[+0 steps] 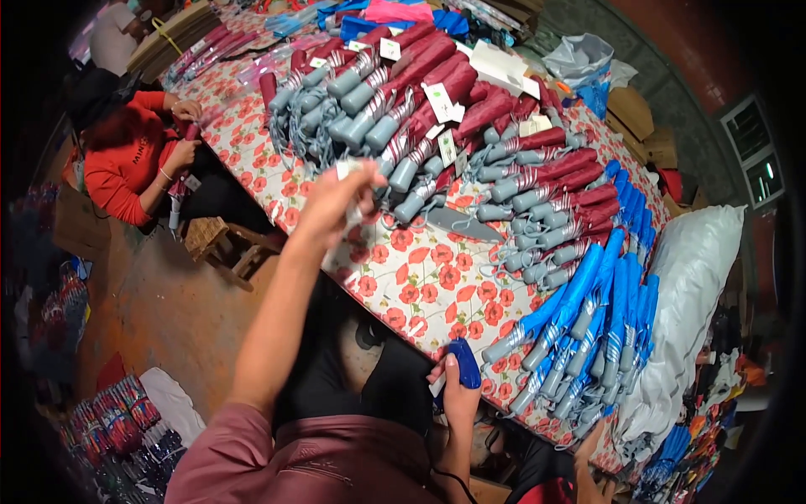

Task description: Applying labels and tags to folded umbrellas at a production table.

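Note:
My left hand [336, 200] is over the table beside the near end of the maroon umbrella pile, fingers curled and slightly blurred. A small white tag [344, 169] shows at its fingers. Folded maroon umbrellas [449, 80] with grey handles and wrist cords lie heaped ahead of it, some carrying white hang tags [439, 102]. Low at the table's near edge, my right hand [458, 393] is wrapped around a blue hand tool [464, 364], whose lower part the fingers hide. Blue folded umbrellas [592, 290] with grey handles lie to its right.
A poppy-print cloth covers the table [407, 281]. A co-worker in red [126, 168] sits at the left, holding a maroon umbrella. Another person's arm [590, 449] reaches in at lower right. A large white sack [684, 311] stands right; a wooden stool [220, 244] is left.

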### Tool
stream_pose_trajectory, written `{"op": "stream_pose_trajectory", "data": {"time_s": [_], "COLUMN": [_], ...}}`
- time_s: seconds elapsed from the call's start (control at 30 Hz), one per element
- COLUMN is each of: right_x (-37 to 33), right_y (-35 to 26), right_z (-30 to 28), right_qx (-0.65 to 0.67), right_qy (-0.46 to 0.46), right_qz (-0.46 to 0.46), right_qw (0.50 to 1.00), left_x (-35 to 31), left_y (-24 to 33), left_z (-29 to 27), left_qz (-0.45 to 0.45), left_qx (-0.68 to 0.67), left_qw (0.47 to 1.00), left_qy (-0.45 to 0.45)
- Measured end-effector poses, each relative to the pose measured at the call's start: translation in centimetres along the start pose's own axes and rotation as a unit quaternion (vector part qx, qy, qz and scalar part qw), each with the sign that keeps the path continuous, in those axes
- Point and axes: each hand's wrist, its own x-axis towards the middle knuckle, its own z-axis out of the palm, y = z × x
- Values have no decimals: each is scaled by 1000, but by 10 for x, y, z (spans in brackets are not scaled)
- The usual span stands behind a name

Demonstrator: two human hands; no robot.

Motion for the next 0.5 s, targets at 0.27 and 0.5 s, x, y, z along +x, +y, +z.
{"op": "stream_pose_trajectory", "data": {"time_s": [0.27, 0.5], "right_x": [-14, -39], "right_y": [-36, -32], "right_z": [16, -2], "right_qx": [27, 65], "right_qy": [-63, -110], "right_qz": [-108, -111], "right_qw": [992, 986], "left_x": [-136, -173], "left_y": [-89, -92], "left_z": [30, 41], "left_qz": [-37, -60], "left_qx": [-67, 75], "left_qw": [988, 991], "left_qy": [-131, -88]}}
